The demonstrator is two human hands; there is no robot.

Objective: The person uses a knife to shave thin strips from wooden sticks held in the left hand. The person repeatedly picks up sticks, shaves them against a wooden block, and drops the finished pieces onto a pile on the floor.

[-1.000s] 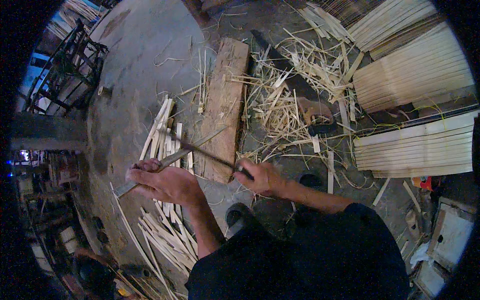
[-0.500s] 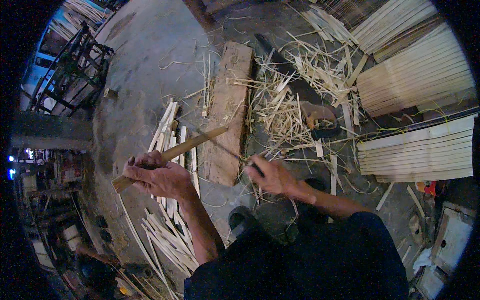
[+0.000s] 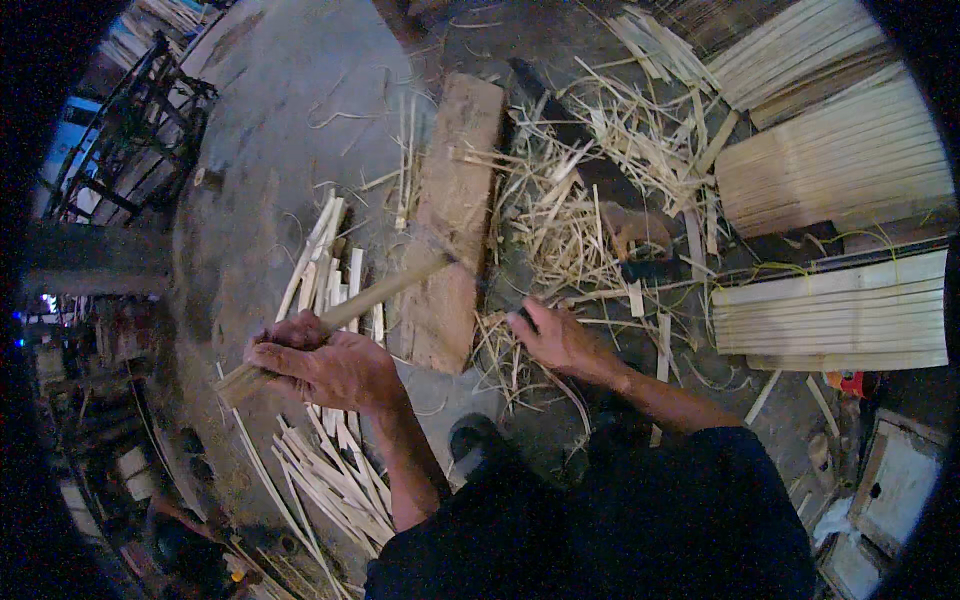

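My left hand [image 3: 335,368] is wrapped round a flat bamboo strip [image 3: 385,290] close to its near end. The strip slants up to the right, and its far end lies over a thick wooden block [image 3: 455,180] on the floor. My right hand [image 3: 562,345] is closed on the dark handle of a knife [image 3: 526,318], just right of the block. Its blade is thin and smeared by motion, near the strip's far end; whether it touches the strip I cannot tell.
Pale shavings [image 3: 575,235] heap up right of the block, with a handsaw [image 3: 635,230] partly under them. Cut strips [image 3: 325,465] lie below my left hand. Slatted panels [image 3: 835,155] stand at the right. A dark metal frame [image 3: 130,150] is at far left. My shoe [image 3: 475,440] is near the block.
My right hand has shifted slightly right, and the knife blade has moved along the strip toward its far end. The left hand keeps its hold on the strip, almost in place.
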